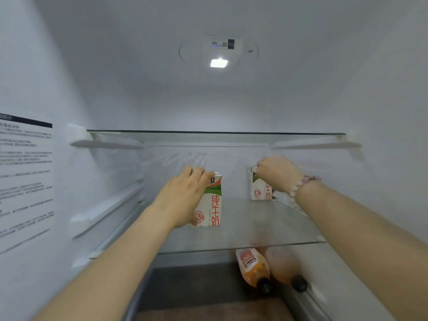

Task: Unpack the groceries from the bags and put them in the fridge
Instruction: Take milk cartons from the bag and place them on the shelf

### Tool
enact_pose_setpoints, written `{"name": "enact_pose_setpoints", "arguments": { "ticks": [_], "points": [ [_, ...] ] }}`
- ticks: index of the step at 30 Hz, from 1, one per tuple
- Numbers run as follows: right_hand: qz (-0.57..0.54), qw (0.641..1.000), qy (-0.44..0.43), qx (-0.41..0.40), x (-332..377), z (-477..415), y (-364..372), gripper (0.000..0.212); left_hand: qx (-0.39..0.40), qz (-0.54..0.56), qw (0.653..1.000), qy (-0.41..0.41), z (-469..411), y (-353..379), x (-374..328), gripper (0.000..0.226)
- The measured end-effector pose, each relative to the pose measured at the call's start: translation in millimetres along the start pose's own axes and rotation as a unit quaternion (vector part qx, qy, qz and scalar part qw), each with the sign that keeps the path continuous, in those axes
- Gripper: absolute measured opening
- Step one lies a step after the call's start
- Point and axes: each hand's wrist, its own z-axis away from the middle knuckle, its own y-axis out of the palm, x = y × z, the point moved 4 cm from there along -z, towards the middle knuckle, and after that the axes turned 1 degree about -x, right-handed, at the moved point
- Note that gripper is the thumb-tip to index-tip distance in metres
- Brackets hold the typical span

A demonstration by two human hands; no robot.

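Note:
Both my arms reach into the open fridge. A white, green and red milk carton (214,202) stands upright on the middle glass shelf (254,230), and my left hand (185,193) wraps around its left side and top. Farther back on the right of the same shelf stands a second milk carton (259,191). My right hand (276,173), with a bead bracelet at the wrist, grips its top. Both cartons rest on the glass.
An upper glass shelf (215,133) spans the fridge just above my hands. Below the middle shelf lie two orange drink bottles (253,266) with black caps, on the right. A printed label (25,179) covers the left wall. A lamp (218,63) shines from the ceiling.

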Motion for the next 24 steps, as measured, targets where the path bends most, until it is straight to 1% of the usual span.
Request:
{"name": "enact_pose_setpoints", "arguments": {
  "ticks": [5, 7, 11, 16, 18, 20, 22, 24],
  "points": [
    [0.034, 0.999, 0.008, -0.007, -13.4, 36.9, -38.9, 0.026, 0.02, 0.015, 1.0, -0.002, -21.7, 12.3, -13.5, 0.099],
    [0.021, 1.0, 0.002, 0.002, -8.3, 50.3, -39.0, 0.026, 0.022, 0.005, 1.0, 0.004, -31.1, 16.1, -19.4, 0.1],
    [-0.059, 0.998, 0.008, 0.01, 4.9, 74.8, -27.1, 0.024, 0.013, 0.017, 1.0, 0.018, -51.7, 20.5, -40.9, 0.098],
    [-0.166, 0.982, 0.084, -0.019, 10.8, 93.6, -13.7, 0.028, 0.006, 0.019, 0.999, 0.036, -85.5, 27.2, -73.4, 0.097],
    [-0.169, 0.982, 0.083, -0.014, 17.0, 96.3, -9.4, 0.023, 0.002, 0.015, 0.999, 0.038, -97.9, 30.5, -84.0, 0.093],
    [-0.156, 0.986, 0.062, 0.011, 26.8, 93.9, -3.0, 0.021, 0.004, 0.002, 0.999, 0.048, -107.7, 32.3, -91.9, 0.086],
    [-0.149, 0.987, 0.054, 0.02, 32.3, 90.0, 1.0, 0.021, -0.001, 0.026, 0.999, 0.042, -119.1, 36.9, -96.2, 0.078],
    [-0.153, 0.987, 0.054, 0.023, 33.5, 88.4, 2.0, 0.022, -0.008, 0.041, 0.999, 0.031, -128.9, 42.5, -101.1, 0.076]
  ]
}}
